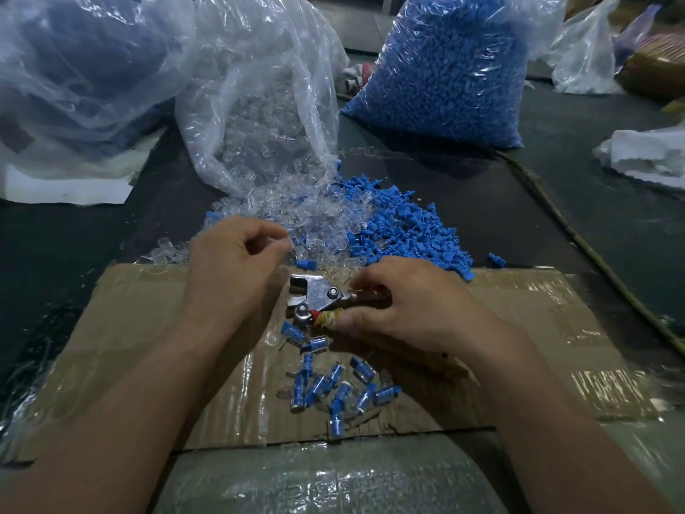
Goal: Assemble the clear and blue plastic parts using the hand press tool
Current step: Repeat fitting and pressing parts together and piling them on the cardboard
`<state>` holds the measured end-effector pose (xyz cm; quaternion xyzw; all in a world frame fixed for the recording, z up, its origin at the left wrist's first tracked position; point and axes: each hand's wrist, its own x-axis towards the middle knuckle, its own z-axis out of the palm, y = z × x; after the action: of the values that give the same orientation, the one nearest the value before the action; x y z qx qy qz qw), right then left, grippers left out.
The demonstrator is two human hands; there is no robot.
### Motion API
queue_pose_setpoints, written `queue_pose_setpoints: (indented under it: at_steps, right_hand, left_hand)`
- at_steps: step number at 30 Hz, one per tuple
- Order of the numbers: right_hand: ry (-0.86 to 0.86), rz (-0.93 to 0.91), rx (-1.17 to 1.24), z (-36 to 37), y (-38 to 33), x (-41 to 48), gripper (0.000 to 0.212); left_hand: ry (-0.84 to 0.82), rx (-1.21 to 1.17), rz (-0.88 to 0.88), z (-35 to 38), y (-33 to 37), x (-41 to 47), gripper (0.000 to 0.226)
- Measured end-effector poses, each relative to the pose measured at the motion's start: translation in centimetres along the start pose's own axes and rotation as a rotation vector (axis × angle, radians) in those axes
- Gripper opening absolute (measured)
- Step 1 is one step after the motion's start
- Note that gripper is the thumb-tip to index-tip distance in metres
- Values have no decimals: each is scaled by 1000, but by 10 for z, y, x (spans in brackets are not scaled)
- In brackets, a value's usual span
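My right hand (407, 302) grips the handles of the metal hand press tool (317, 296), whose open jaw points left over the cardboard sheet (129, 346). Just left of the jaw, my left hand (230, 261) has its fingers curled and pinches a small clear plastic part (287, 242) between thumb and fingertips. Behind both hands lie a pile of clear parts (315, 217) and a pile of blue parts (407, 228), partly mixed. Several assembled blue-and-clear pieces (330, 387) lie scattered on the cardboard below the tool.
An open clear bag of clear parts (259, 116) spills toward the pile. A full bag of blue parts (444, 76) stands at the back right. More plastic bags (74, 68) fill the back left. A lone blue part (496, 259) lies right of the pile.
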<state>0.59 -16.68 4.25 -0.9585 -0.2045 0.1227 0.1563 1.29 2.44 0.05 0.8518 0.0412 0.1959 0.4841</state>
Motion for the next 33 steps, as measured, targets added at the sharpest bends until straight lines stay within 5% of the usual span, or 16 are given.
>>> queue_pose_setpoints:
  at_steps: [5,10,18,33]
  right_hand:
    - [246,113,120,-8,20,8,22]
    - [488,292,120,-10,48,15,14]
    - [378,222,29,2,45,26,28]
    - [326,255,-63,8,38,33,19]
  left_hand:
    - [-8,-337,-142,-4,9,0,22]
    - [-98,-431,-227,-5,17,-3,20]
    - [-116,-273,-185,-6,22,-7,20]
    - [-150,-274,-187,-6,27,-12,11]
